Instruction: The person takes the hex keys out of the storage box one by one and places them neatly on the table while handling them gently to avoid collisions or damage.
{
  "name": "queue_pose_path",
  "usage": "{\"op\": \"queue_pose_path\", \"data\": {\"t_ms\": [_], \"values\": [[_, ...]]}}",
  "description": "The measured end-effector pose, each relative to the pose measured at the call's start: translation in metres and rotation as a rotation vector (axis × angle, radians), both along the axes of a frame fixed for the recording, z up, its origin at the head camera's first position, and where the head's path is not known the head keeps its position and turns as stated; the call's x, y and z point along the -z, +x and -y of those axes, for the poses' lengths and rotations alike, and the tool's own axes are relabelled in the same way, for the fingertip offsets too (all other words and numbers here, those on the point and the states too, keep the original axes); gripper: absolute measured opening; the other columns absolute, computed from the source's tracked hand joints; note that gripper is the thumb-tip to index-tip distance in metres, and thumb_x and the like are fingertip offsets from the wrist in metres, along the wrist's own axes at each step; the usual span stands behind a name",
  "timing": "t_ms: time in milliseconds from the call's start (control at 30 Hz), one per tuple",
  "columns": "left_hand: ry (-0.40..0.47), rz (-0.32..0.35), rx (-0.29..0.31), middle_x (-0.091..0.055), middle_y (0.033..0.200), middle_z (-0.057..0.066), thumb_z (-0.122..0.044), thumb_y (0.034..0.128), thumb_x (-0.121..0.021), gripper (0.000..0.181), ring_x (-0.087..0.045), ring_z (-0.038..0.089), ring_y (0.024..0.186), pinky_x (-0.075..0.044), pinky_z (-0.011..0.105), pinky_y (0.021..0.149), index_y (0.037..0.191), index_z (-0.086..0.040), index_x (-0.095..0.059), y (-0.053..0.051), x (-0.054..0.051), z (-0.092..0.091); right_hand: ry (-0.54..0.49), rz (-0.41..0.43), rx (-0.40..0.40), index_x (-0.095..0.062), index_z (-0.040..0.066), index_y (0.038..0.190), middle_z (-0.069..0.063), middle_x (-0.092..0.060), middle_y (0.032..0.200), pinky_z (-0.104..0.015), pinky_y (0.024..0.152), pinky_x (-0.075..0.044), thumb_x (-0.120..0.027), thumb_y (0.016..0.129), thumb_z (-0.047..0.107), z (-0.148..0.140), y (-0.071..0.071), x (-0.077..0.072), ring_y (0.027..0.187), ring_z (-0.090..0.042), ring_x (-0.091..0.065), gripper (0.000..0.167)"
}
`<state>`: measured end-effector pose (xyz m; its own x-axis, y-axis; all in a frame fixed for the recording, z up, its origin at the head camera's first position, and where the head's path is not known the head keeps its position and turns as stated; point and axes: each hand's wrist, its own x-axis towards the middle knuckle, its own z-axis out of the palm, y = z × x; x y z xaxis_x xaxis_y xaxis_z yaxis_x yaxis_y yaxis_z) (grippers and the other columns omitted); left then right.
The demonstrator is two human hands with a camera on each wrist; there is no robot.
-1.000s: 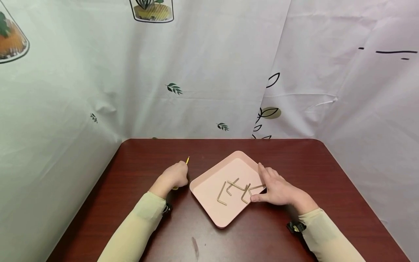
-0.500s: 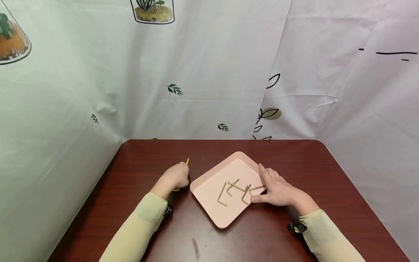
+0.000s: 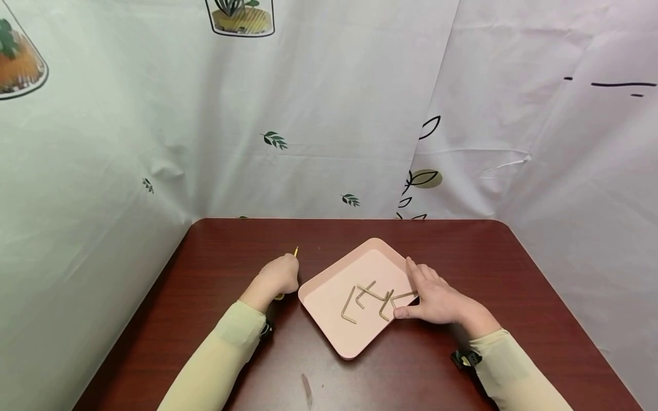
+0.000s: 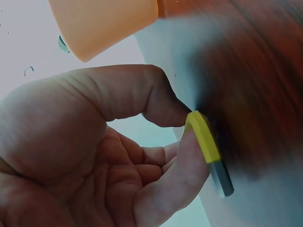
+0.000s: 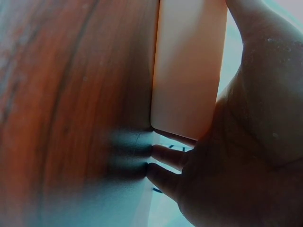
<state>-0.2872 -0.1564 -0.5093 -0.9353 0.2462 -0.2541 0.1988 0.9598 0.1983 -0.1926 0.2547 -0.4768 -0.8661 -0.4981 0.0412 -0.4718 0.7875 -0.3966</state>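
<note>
Behind everything, at 12 o'clock, a white cloth (image 3: 329, 103) printed with leaves. In front of it, a red-brown table (image 3: 452, 245). On the table, a pale pink tray (image 3: 375, 262), set corner-on, with corners at roughly 12, 3, 6 and 9 o'clock. At the 3 o'clock corner, a right hand (image 3: 434, 294), spread and touching the tray: fingers along the far side, thumb at the near side, no rod visible in its grasp. Just beside the 9 o'clock corner, a left hand (image 3: 276, 277), thumb and index finger pinching a yellow bent rod (image 4: 204, 137) by its bend; dark grey end visible in the left wrist view. Long axis of that rod roughly along the 1-to-7 o'clock line, mostly hidden by the hand, tip toward 1. From the left hand, the tray between 3 and 4 o'clock; contact or a slight gap, impossible to tell. Inside the tray, several brass-coloured bent rods (image 3: 348, 301), some crossing, gathered from the middle toward 3 o'clock; nearer to the right hand, one right beside its thumb.
</note>
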Motion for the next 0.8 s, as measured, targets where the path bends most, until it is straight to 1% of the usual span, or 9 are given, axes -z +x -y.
{"op": "queue_pose_path", "data": {"t_ms": [100, 300, 467, 500, 533, 667, 700, 767, 800], "values": [[-0.018, -0.037, 0.017, -0.063, 0.118, 0.022, -0.008, 0.0894, -0.070, 0.016, -0.059, 0.027, 0.072, -0.049, 0.040, 0.054, 0.102, 0.002, -0.071, -0.007, 0.016, 0.004, 0.000, -0.003, 0.000, -0.019, -0.016, 0.168, -0.034, -0.046, 0.156, -0.070, 0.118, -0.039, -0.088, 0.085, 0.068, 0.000, 0.000, 0.000, 0.146, -0.054, -0.045, 0.137], [-0.014, -0.036, -0.005, -0.065, 0.116, 0.018, -0.009, 0.0902, -0.070, 0.012, -0.061, 0.027, 0.073, -0.051, 0.041, 0.057, 0.099, -0.002, -0.072, -0.005, 0.013, 0.003, -0.003, -0.011, -0.004, -0.020, -0.017, 0.167, -0.034, -0.048, 0.154, -0.070, 0.117, -0.039, -0.087, 0.086, 0.070, 0.000, 0.000, 0.002, 0.145, -0.054, -0.046, 0.137], [-0.008, -0.025, -0.026, -0.065, 0.113, 0.016, -0.006, 0.0900, -0.071, 0.012, -0.059, 0.028, 0.074, -0.048, 0.042, 0.055, 0.101, -0.001, -0.072, -0.001, 0.004, -0.001, -0.006, -0.003, 0.000, -0.019, -0.016, 0.168, -0.033, -0.047, 0.155, -0.070, 0.118, -0.039, -0.085, 0.086, 0.072, 0.000, -0.001, 0.003, 0.146, -0.054, -0.045, 0.137], [-0.009, -0.021, -0.030, -0.065, 0.112, 0.016, -0.006, 0.0900, -0.072, 0.011, -0.059, 0.028, 0.074, -0.048, 0.042, 0.055, 0.100, -0.001, -0.072, 0.002, -0.002, -0.003, -0.006, -0.005, -0.002, -0.019, -0.016, 0.168, -0.034, -0.047, 0.155, -0.070, 0.117, -0.039, -0.086, 0.086, 0.072, 0.000, -0.001, 0.003, 0.146, -0.054, -0.045, 0.137], [-0.007, -0.033, -0.025, -0.064, 0.112, 0.017, -0.005, 0.0900, -0.070, 0.011, -0.058, 0.028, 0.073, -0.047, 0.041, 0.054, 0.100, 0.000, -0.071, 0.004, -0.003, -0.003, -0.006, -0.002, 0.000, -0.019, -0.016, 0.168, -0.034, -0.047, 0.155, -0.070, 0.118, -0.038, -0.086, 0.086, 0.071, 0.000, -0.001, 0.003, 0.146, -0.054, -0.045, 0.137], [0.003, -0.024, -0.039, -0.063, 0.108, 0.017, -0.002, 0.0907, -0.068, 0.008, -0.057, 0.028, 0.071, -0.044, 0.039, 0.053, 0.098, 0.001, -0.069, 0.024, -0.031, -0.011, -0.006, -0.003, -0.002, -0.019, -0.016, 0.168, -0.034, -0.047, 0.155, -0.070, 0.117, -0.039, -0.088, 0.085, 0.069, -0.001, -0.001, 0.003, 0.146, -0.054, -0.045, 0.137], [0.005, -0.018, -0.042, -0.063, 0.106, 0.016, -0.001, 0.0905, -0.068, 0.006, -0.057, 0.027, 0.070, -0.043, 0.038, 0.053, 0.095, 0.002, -0.069, 0.030, -0.041, -0.014, -0.004, -0.006, -0.003, -0.019, -0.016, 0.168, -0.033, -0.047, 0.155, -0.070, 0.117, -0.039, -0.088, 0.085, 0.069, -0.001, -0.001, 0.003, 0.146, -0.054, -0.045, 0.137], [0.007, -0.006, -0.052, -0.062, 0.103, 0.015, 0.001, 0.0914, -0.068, 0.001, -0.056, 0.026, 0.067, -0.041, 0.037, 0.052, 0.092, 0.001, -0.068, 0.038, -0.053, -0.018, -0.001, -0.006, -0.002, -0.019, -0.016, 0.168, -0.033, -0.047, 0.155, -0.069, 0.117, -0.039, -0.088, 0.085, 0.069, -0.001, -0.001, 0.002, 0.146, -0.053, -0.045, 0.137], [0.008, -0.006, -0.052, -0.061, 0.102, 0.015, 0.000, 0.0920, -0.068, 0.002, -0.055, 0.025, 0.066, -0.040, 0.037, 0.052, 0.091, 0.001, -0.067, 0.039, -0.055, -0.018, -0.001, -0.003, -0.001, -0.019, -0.015, 0.168, -0.033, -0.047, 0.155, -0.069, 0.117, -0.039, -0.088, 0.085, 0.069, -0.001, -0.001, 0.002, 0.146, -0.053, -0.045, 0.137]]}}
